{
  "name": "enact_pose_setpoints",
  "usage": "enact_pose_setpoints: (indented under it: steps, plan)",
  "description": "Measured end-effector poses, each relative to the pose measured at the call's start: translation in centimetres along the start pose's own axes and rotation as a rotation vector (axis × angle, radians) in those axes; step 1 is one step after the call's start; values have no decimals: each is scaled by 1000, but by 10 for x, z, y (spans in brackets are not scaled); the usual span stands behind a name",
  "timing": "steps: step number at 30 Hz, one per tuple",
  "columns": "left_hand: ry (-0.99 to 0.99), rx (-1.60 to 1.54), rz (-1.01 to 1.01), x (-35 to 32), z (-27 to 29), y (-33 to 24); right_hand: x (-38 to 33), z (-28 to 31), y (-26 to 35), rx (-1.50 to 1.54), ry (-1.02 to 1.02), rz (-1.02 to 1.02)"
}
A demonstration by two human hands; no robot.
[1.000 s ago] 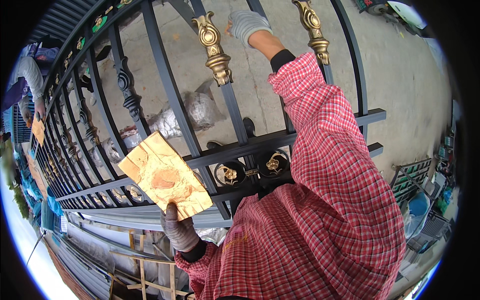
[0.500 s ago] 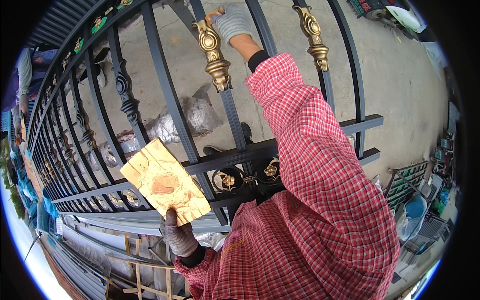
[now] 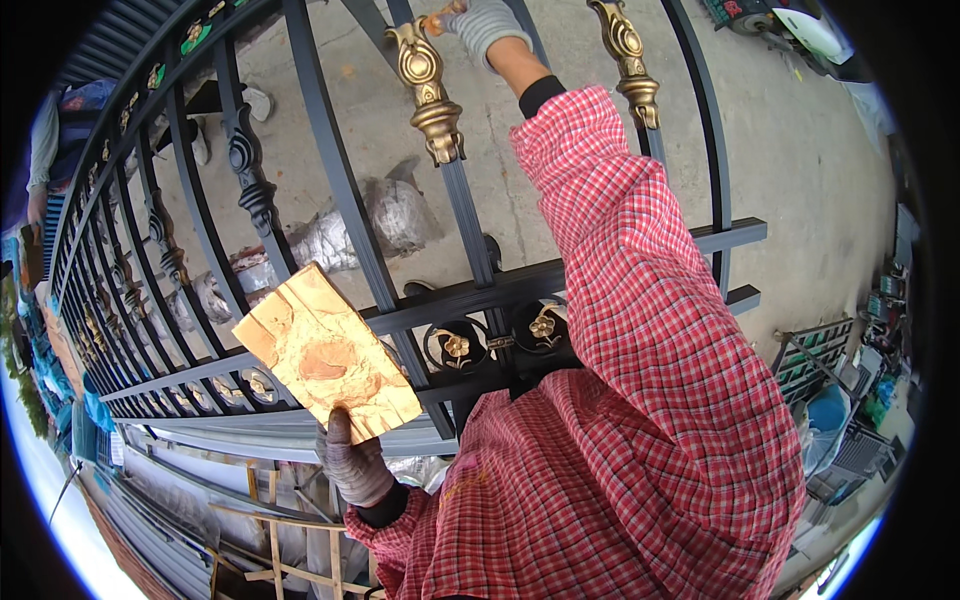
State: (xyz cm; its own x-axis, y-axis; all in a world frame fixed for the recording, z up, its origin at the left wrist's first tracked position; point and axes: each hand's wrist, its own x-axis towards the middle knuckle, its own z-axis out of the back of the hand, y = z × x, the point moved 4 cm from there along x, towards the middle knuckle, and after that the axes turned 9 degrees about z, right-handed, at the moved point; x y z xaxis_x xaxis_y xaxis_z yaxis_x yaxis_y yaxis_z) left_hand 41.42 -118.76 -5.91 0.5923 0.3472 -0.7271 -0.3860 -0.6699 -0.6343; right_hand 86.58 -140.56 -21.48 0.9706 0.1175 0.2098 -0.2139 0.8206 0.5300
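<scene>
My left hand (image 3: 357, 465), in a grey glove, grips the lower corner of a flat gold-smeared board (image 3: 310, 310), thumb on top. A brownish patch lies in the board's middle. My right hand (image 3: 488, 28), gloved too, reaches to the far end of a gold ornament (image 3: 430, 85) on a black fence bar. Its fingers are drawn together, gold-orange at the tips; anything in them is too small to make out. To the right, another bar carries a gold ornament (image 3: 625, 55). A dark, unpainted-looking ornament (image 3: 250, 165) is on a bar to the left.
The black metal fence (image 3: 480, 297) stretches left in front of me, with gold flowers (image 3: 457, 345) in rings along its lower rails. Plastic-wrapped material (image 3: 395, 215) lies on the concrete beneath. Another person's hand (image 3: 37, 205) shows at far left. A blue bucket (image 3: 828, 412) stands right.
My right hand has shifted slightly farther away and to the right along the bar. The board in my left hand has moved a little left. At upper left, the other person's feet have moved.
</scene>
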Motion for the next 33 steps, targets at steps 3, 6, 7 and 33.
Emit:
enact_pose_setpoints:
  steps: [3, 6, 7, 33]
  plan:
    - [-11, -14, 2, 0, 7, 4, -67, 27, 51, 294, 285, 20]
    - [49, 14, 29, 1, 6, 3, -104, 31, 36, 182, 366, -16]
    - [69, 25, 35, 2, 5, 3, -109, 42, 36, 212, 380, -30]
    - [-2, -15, -34, -2, 16, 0, -174, 35, 46, 282, 302, -112]
